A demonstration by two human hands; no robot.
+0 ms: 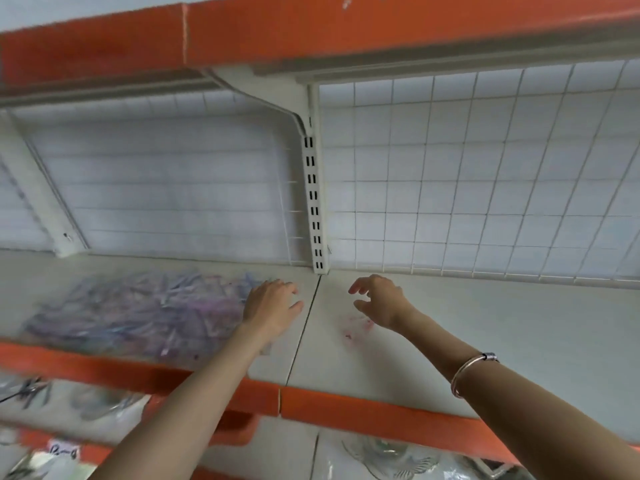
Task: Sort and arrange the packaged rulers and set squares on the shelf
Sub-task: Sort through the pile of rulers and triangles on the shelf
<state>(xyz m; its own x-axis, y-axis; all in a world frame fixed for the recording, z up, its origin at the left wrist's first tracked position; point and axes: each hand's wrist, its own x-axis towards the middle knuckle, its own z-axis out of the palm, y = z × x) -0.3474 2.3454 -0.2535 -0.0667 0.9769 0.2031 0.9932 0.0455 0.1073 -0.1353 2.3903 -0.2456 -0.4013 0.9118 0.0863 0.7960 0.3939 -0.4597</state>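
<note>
**Both hands out over the shelf, packets heaped on the left**

The packaged rulers and set squares point(138, 313) lie in a loose, flat heap on the left part of the white shelf point(485, 341). They are a blur of purple, blue and clear wrapping, too smeared to tell one packet from another.

The left hand point(272, 306) lies palm down at the right edge of this heap, fingers fairly straight and together, gripping nothing. The blur hides whether the palm presses on the outermost packet.

The right hand point(379, 299) hovers above the bare shelf just right of the seam point(304, 327) between two shelf boards. Its fingers are spread and loosely curled and it holds nothing. A thin metal bracelet point(467, 372) sits on that forearm. A few pink marks point(356, 325) show on the shelf below the hand.

Behind stand a white wire grid point(485, 168) and a slotted upright point(313, 202). An orange strip point(346, 407) edges the shelf front. Clear packets point(391, 455) lie on the shelf below.
</note>
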